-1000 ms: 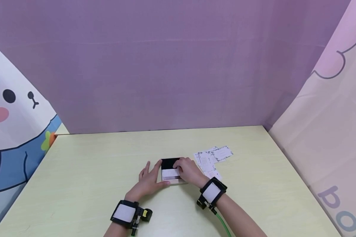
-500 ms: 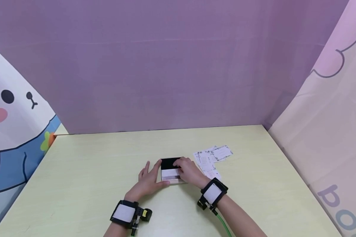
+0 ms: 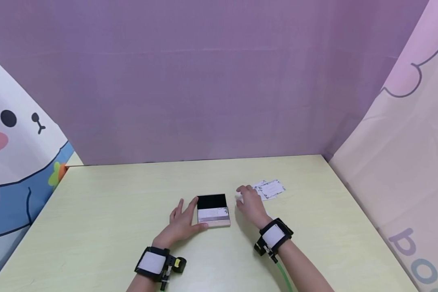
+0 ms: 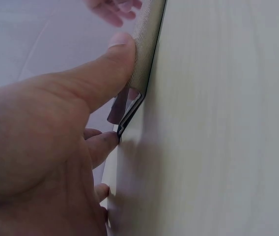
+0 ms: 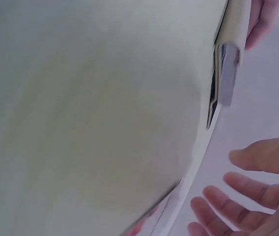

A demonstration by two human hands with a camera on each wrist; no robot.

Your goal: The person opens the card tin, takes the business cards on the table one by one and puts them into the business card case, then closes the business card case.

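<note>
Card case [image 3: 213,210] lies open near the middle of the pale wooden table [image 3: 106,219], black lid section up, a white card in the lower half. Left hand [image 3: 181,224] rests flat against its left edge, fingers straight, thumb along the near corner. Right hand [image 3: 250,205] is off the case, fingers loosely spread, over the loose printed cards [image 3: 271,189] (holding nothing visible). Hands apart.

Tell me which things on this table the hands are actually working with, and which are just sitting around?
In use:
- card case, open with a card in it, steadied by the left hand
- loose printed cards, under the reaching right hand

Just there:
- yellow table
- purple backdrop
- cartoon bunny curtain
</note>
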